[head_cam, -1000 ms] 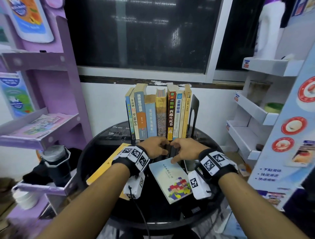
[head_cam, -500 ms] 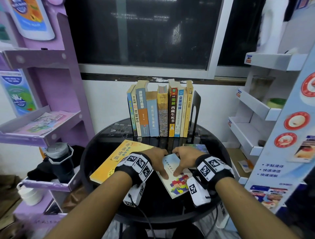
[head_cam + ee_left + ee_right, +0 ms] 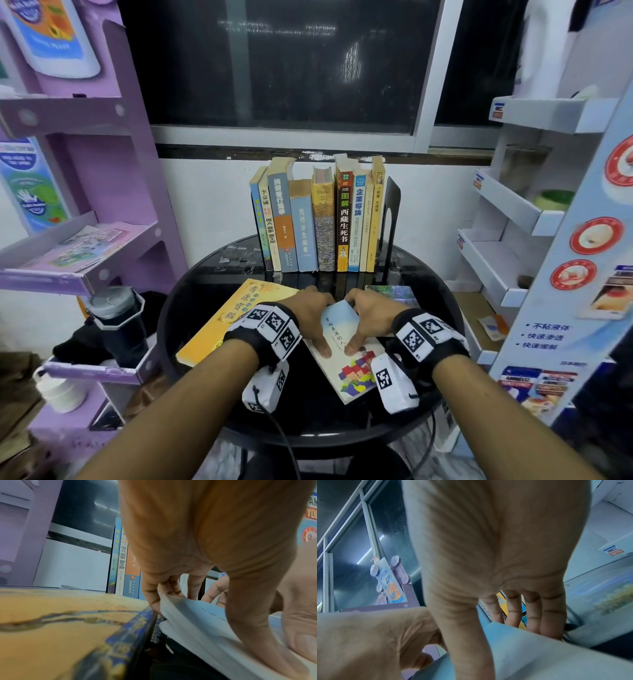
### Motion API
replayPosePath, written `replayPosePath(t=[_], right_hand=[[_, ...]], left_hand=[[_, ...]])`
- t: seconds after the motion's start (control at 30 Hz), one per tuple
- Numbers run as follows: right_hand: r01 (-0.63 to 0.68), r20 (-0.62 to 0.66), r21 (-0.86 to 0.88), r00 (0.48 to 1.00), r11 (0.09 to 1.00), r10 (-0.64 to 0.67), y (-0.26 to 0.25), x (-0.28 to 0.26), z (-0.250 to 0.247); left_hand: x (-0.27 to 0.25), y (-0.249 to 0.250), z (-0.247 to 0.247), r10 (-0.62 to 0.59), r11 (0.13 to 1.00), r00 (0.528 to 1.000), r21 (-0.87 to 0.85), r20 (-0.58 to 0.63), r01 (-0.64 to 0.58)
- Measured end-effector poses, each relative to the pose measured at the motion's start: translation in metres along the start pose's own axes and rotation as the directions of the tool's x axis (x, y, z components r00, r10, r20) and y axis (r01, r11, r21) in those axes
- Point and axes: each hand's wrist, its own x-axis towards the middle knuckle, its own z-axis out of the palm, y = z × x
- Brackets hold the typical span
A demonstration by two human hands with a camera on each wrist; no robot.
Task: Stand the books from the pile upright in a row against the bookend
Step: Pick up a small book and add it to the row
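On the round black glass table (image 3: 191,329), both hands grip one pale blue paperback book with a coloured block pattern on its cover (image 3: 352,363), which lies near the centre of the tabletop, towards the front edge. The left hand (image 3: 308,318) holds the book's left edge: its thumb presses on the cover and its fingers (image 3: 154,601) curl round the page edges, lifting that side off the surface. The right hand (image 3: 368,317) holds the far right corner, thumb on the cover, fingers (image 3: 546,626) curled over the far edge. A large yellow paperback book (image 3: 236,315) lies flat at the left edge of the table, just beside the left hand. A book with a green and blue cover (image 3: 394,294) lies flat beyond the right hand. At the rear edge a row of nine upright books (image 3: 318,219) stands with its right end against the black metal bookend (image 3: 390,219).
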Motion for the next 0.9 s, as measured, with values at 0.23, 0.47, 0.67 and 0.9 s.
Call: replayPosePath(t=[0.23, 0.47, 0.67, 0.9], right_hand=[[0.062, -0.001, 0.114, 0.998, 0.992, -0.062, 0.002, -0.007, -0.007], [0.185, -0.083, 0.209, 0.982, 0.96, -0.171, 0.004, -0.018, -0.028], [0.246, -0.283, 0.303, 0.946, 0.92, -0.16, 0.01, -0.02, -0.048], [0.306, -0.419, 0.43, 0.901, 0.85, -0.112, 0.008, -0.026, -0.062]], left_hand=[[0.0, -0.01, -0.004, 0.033, 0.992, 0.997, -0.119, -0.069, -0.041], [0.0, -0.015, -0.022, 0.068, 0.971, 0.985, -0.215, -0.156, -0.101], [0.001, -0.027, -0.039, 0.026, 0.89, 0.973, -0.439, -0.231, -0.128], [0.011, -0.022, -0.052, -0.086, 0.607, 0.901, -0.74, -0.426, -0.291]])
